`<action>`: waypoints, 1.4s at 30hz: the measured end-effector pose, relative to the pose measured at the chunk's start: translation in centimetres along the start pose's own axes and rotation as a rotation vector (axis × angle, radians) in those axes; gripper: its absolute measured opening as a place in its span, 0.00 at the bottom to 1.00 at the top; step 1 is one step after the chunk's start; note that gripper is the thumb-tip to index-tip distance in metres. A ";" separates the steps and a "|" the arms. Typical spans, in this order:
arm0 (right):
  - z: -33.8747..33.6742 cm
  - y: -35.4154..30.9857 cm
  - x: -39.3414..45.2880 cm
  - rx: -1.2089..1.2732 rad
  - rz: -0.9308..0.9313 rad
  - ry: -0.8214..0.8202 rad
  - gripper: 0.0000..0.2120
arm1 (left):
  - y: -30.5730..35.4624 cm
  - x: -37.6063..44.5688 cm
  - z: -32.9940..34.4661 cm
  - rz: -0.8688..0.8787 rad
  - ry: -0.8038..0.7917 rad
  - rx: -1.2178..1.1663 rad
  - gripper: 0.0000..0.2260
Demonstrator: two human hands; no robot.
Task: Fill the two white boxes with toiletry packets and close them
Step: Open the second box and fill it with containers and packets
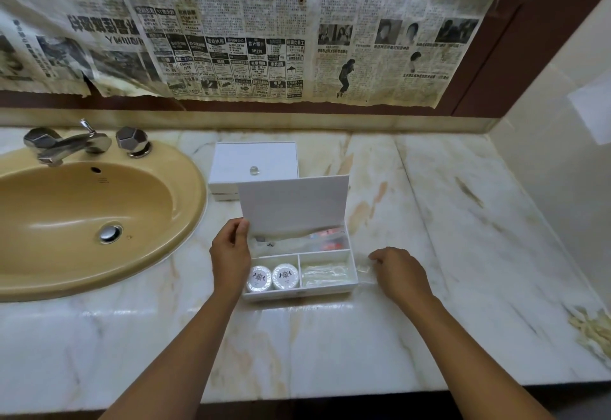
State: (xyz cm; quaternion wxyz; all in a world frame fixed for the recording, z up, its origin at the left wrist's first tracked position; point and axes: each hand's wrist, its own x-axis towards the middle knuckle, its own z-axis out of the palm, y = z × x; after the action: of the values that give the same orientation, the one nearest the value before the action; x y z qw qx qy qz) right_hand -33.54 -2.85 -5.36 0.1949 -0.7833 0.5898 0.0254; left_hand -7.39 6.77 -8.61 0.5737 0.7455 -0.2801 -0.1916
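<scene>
— White open box [299, 274] at table [429, 221] centre, lid [294, 208] pinched by left hand [230, 256]?
— Yes. Right hand [401, 272] at 3 o'clock, gripping clear packet [365, 270]. Closed box [254, 165] at 12.

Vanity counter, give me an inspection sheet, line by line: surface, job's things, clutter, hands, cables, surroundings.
Surface: marble counter, pale with brown veins.
Job's things: open white box with lid raised; two round packets front left, clear packets front right, more behind. Closed white box behind it.
Clutter: clear wrapper beside the open box; pale shreds at right edge.
Hands: left hand holds the lid's edge; right hand rests on the counter, fingers on the wrapper.
Cables: nothing seen.
Surroundings: tan sink, chrome tap, newspaper on the wall.
</scene>
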 end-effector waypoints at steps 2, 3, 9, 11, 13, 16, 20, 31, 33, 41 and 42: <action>-0.1 -0.1 -0.1 -0.015 0.015 0.005 0.19 | 0.1 0.0 0.0 0.003 0.001 -0.003 0.08; -0.2 -0.1 -0.1 -0.013 0.026 0.010 0.19 | 0.1 0.0 0.0 0.006 0.001 -0.004 0.08; -1.3 -0.8 -0.4 0.097 0.027 0.159 0.10 | 0.3 -0.1 0.1 0.004 0.010 -0.003 0.08; -2.0 -1.5 -0.7 0.175 -0.014 0.206 0.07 | 0.2 -0.1 0.1 0.003 0.010 -0.005 0.08; -2.7 -2.4 -1.1 0.241 -0.083 0.238 0.06 | 0.1 -0.1 0.1 0.002 0.009 -0.006 0.08; -3.4 -4.1 -1.8 0.247 -0.189 0.291 0.06 | 0.2 -0.2 0.1 0.006 0.006 -0.003 0.08; -3.6 -5.9 -2.6 0.212 -0.274 0.336 0.07 | 0.3 -0.2 0.0 0.009 0.008 -0.009 0.08; -1.8 -7.6 -3.4 0.042 -0.316 0.032 0.15 | 0.2 -0.1 0.1 -0.007 0.005 -0.005 0.08; -1.4 -7.6 -3.4 0.025 -0.285 -0.014 0.16 | 0.2 -0.1 0.1 -0.005 0.005 -0.006 0.08; -1.3 -8.0 -3.1 -0.067 -0.285 -0.119 0.12 | 0.1 -0.1 0.1 0.017 0.008 -0.015 0.08; -1.3 -8.0 -3.1 -0.067 -0.278 -0.119 0.10 | 0.1 -0.1 0.1 0.016 0.008 -0.014 0.08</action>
State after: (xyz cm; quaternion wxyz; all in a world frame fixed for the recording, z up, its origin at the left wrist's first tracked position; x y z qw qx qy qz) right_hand -27.20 1.40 -1.15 0.2050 -0.8605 0.4619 0.0641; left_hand -7.57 6.76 -8.53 0.5816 0.7399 -0.2823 -0.1861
